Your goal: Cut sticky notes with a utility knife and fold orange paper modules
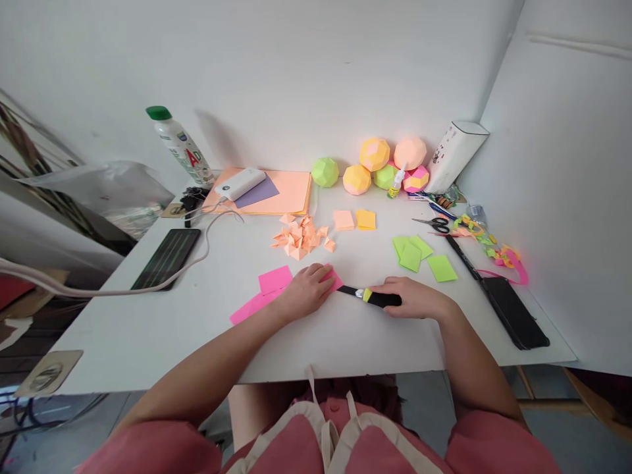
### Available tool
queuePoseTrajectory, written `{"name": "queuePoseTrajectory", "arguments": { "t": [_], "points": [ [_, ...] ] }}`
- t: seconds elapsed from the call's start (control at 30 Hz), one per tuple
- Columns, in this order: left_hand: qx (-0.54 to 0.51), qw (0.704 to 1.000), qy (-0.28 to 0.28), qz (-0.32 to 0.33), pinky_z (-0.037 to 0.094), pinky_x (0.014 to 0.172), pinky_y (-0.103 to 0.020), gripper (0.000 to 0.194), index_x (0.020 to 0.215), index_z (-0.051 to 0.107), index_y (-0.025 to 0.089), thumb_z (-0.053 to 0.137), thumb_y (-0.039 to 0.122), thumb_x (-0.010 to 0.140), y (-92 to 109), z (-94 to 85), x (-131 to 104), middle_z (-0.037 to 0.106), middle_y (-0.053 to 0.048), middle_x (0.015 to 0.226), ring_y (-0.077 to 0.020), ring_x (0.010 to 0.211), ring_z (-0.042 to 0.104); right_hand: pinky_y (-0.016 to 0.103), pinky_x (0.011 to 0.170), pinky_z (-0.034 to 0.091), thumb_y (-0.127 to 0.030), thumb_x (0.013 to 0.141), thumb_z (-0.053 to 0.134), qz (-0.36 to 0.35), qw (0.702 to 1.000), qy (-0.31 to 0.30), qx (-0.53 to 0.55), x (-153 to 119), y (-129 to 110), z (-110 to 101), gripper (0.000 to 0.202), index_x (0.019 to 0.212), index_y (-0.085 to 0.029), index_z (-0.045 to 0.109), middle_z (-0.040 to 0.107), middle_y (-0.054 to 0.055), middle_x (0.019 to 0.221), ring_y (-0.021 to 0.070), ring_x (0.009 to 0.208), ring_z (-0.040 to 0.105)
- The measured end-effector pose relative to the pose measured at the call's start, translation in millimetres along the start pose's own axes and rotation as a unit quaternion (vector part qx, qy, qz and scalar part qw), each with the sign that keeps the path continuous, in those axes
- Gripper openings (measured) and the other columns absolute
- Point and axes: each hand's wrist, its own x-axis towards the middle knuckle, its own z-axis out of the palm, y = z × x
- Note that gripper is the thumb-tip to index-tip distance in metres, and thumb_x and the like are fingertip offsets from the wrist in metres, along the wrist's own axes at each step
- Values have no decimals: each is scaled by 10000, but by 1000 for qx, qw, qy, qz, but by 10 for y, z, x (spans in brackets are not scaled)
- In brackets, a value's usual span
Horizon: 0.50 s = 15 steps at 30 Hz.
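My left hand (309, 289) presses on a small pink paper (334, 279) at the middle of the white table, its fingers close together. In my right hand (407, 297) is a black and yellow utility knife (382, 298), its dark blade pointing left and reaching the paper's edge. More pink sheets (274, 280) lie under and left of my left forearm. Beyond my left hand sits a pile of folded peach paper pieces (299, 236). Green squares (411, 254) lie beyond my right hand, and peach and orange squares (366, 220) farther back.
Paper balls (374, 155), a glue bottle (396, 182) and a white box (457, 157) stand along the wall. Scissors (438, 225), paper scraps and a black case (513, 311) lie right. At left are a phone (168, 259), a cable, a bottle (185, 150) and a power bank (243, 184).
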Motion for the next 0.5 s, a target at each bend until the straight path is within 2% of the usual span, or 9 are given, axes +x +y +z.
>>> {"name": "queuePoseTrajectory", "arguments": {
  "t": [0.5],
  "points": [
    [-15, 999, -14, -25, 503, 842, -437, 163, 905, 597, 157, 446, 216, 891, -1, 13, 12, 554, -132, 1213, -258, 1061, 503, 309, 808, 450, -251, 767, 555, -7, 1000, -5, 4, -26, 41, -57, 553, 1315, -311, 514, 599, 56, 1058, 230, 943, 578]
  ]
}}
